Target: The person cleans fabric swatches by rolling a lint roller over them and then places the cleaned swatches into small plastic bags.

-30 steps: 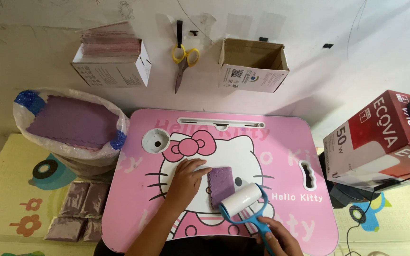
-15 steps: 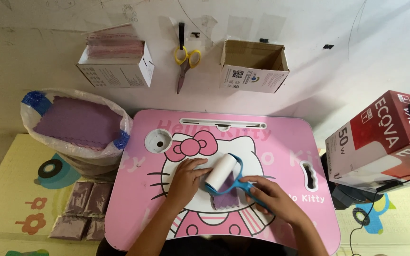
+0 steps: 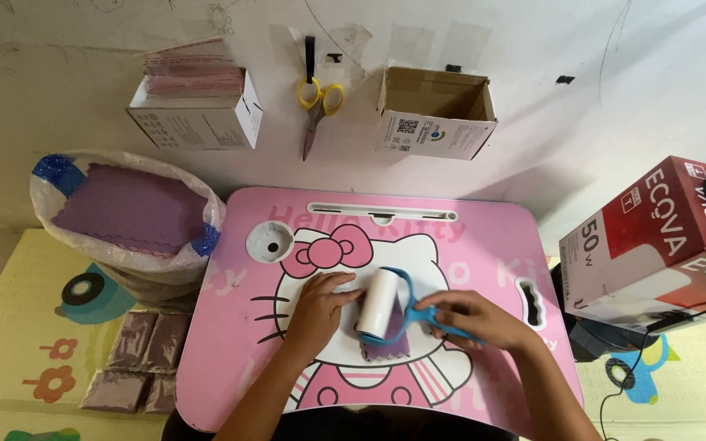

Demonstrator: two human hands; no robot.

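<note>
Measured from the pink lap desk (image 3: 484, 245), the scene runs like this. Far to its left sits a plastic sack (image 3: 124, 214) filled with purple cloths, and below that, on the play mat (image 3: 10, 327), lie four packed bundles (image 3: 136, 359) of the same cloth. Above the desk's left corner a white carton (image 3: 198, 102) of flat packets is fixed to the wall, then yellow-handled scissors (image 3: 314, 102) hang beside it, then an open cardboard box (image 3: 435, 114).

On the surface itself, the left hand (image 3: 320, 302) lies flat, fingers spread and pressed down just left of the lint roller (image 3: 379, 304), apparently steadying the small purple cloth (image 3: 390, 341) at the desk's middle. Compared with a second ago, the roller has travelled from the cloth's near right edge up and across it; it now lies on top, so that only a scalloped lower edge of the cloth shows. That suggests a rolling pass over the cloth is under way. The right hand (image 3: 475, 317) has its fingers wrapped tight around the roller's blue handle (image 3: 431, 317).

Right of the desk stands a red and white carton (image 3: 655, 237).
</note>
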